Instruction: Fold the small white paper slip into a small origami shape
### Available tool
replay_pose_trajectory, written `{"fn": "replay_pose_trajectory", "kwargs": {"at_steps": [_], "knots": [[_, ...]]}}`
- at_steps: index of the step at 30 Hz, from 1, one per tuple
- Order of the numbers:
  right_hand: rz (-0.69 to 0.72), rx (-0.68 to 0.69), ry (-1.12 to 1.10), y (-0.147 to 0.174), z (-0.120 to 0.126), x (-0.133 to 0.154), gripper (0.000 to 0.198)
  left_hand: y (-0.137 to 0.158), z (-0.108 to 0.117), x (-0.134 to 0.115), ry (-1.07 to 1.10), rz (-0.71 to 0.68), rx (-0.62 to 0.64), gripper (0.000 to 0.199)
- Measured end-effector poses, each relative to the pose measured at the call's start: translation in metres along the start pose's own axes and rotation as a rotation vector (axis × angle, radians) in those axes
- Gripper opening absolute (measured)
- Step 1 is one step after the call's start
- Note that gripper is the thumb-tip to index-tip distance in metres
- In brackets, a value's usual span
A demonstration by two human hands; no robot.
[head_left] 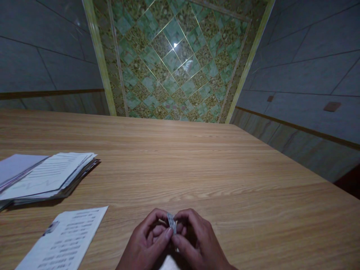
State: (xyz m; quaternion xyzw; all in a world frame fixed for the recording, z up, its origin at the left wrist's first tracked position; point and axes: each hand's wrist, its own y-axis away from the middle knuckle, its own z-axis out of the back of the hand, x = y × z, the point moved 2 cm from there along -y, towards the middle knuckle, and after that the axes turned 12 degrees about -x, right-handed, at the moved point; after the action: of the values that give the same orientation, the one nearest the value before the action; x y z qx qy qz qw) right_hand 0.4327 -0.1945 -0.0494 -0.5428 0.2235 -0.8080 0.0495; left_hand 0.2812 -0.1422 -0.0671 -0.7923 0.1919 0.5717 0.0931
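Note:
Close to the near edge of the wooden table, my left hand (153, 240) and my right hand (195, 240) meet at their fingertips. Between them they pinch a small folded piece of paper (171, 222), greyish with what look like printed marks. Thumbs press on it from the near side, and the index fingers curl over from the far side. Much of the paper is hidden behind the fingers. Below the hands a pale patch shows, which I cannot make out.
A printed sheet (67, 240) with a small picture lies left of my hands. Behind it sits a stack of papers (53, 174), beside a lilac sheet or folder (19, 167). The wooden table (210, 168) reaches toward a green patterned tile wall (174, 67).

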Motion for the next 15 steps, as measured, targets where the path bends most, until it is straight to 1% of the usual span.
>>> {"fn": "replay_pose_trajectory", "kwargs": {"at_steps": [4, 7, 9, 10, 12, 15], "knots": [[-0.096, 0.054, -0.12, -0.0014, -0.0004, 0.0008, 0.019, 0.0006, -0.0001, 0.0009, 0.026, 0.02, 0.012, 0.037], [-0.169, 0.073, -0.207, -0.0011, -0.0014, -0.0019, 0.025, 0.0019, 0.0008, 0.0047, 0.049, 0.06, 0.016, 0.038], [-0.193, 0.08, -0.227, -0.0002, -0.0019, -0.004, 0.027, 0.0024, 0.0017, 0.0063, 0.059, 0.069, 0.018, 0.04], [-0.182, 0.076, -0.207, 0.0003, -0.002, -0.0045, 0.025, 0.0023, 0.0021, 0.0064, 0.049, 0.066, 0.019, 0.04], [-0.103, 0.033, -0.094, 0.0012, -0.0015, -0.0037, 0.021, 0.0015, 0.0029, 0.0053, -0.004, 0.029, -0.001, 0.038], [0.112, -0.066, 0.119, 0.0021, -0.0015, 0.0024, 0.018, 0.0009, 0.0026, 0.0015, -0.146, -0.085, -0.069, 0.029]]}}
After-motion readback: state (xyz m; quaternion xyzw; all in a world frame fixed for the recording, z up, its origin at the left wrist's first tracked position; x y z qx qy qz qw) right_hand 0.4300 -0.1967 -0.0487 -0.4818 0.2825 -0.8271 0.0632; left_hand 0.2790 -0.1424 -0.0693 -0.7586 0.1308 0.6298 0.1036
